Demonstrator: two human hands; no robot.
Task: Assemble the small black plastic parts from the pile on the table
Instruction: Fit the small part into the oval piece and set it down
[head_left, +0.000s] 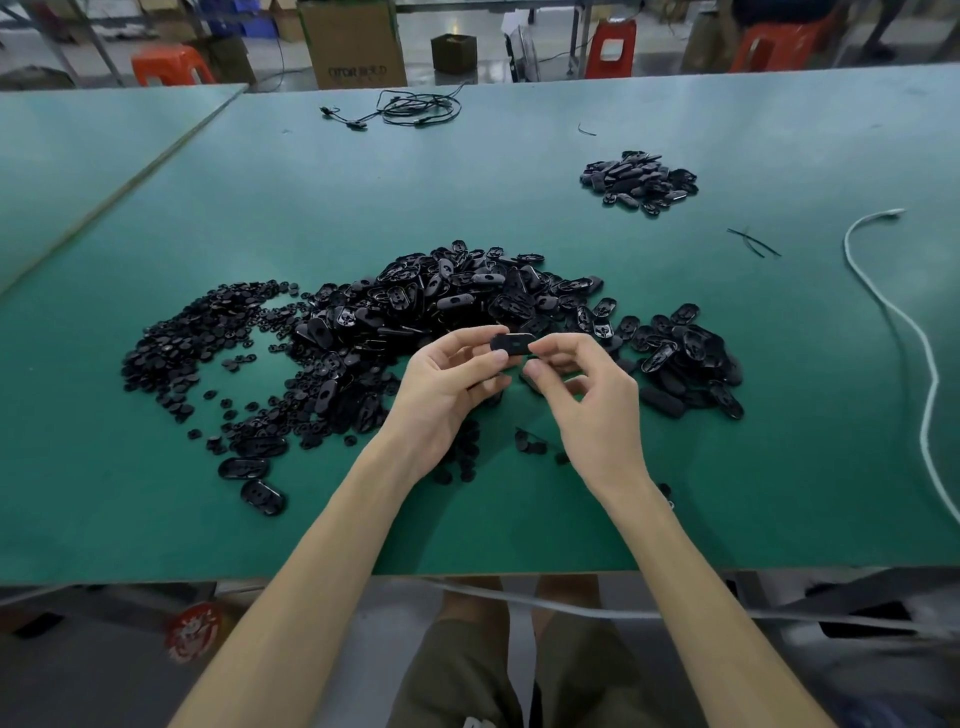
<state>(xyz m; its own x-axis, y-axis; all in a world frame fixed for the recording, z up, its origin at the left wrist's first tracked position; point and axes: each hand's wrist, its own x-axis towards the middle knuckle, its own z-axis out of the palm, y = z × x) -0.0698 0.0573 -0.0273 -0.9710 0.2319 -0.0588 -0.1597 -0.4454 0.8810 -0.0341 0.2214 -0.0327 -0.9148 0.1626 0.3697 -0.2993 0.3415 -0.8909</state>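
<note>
A large pile of black oval shells (467, 306) lies at mid-table, with a spread of small round black pieces (192, 343) to its left. My left hand (447, 384) and my right hand (587, 395) are raised just in front of the pile. Together they pinch one black oval part (511, 344) between thumbs and fingers, one hand at each end. The underside of the held part is hidden.
A smaller heap of black parts (641, 182) sits at the far right of the green table (156, 519). A white cord (914, 338) runs down the right side, a black cable (410, 106) lies at the far edge, and cardboard boxes and orange stools stand behind.
</note>
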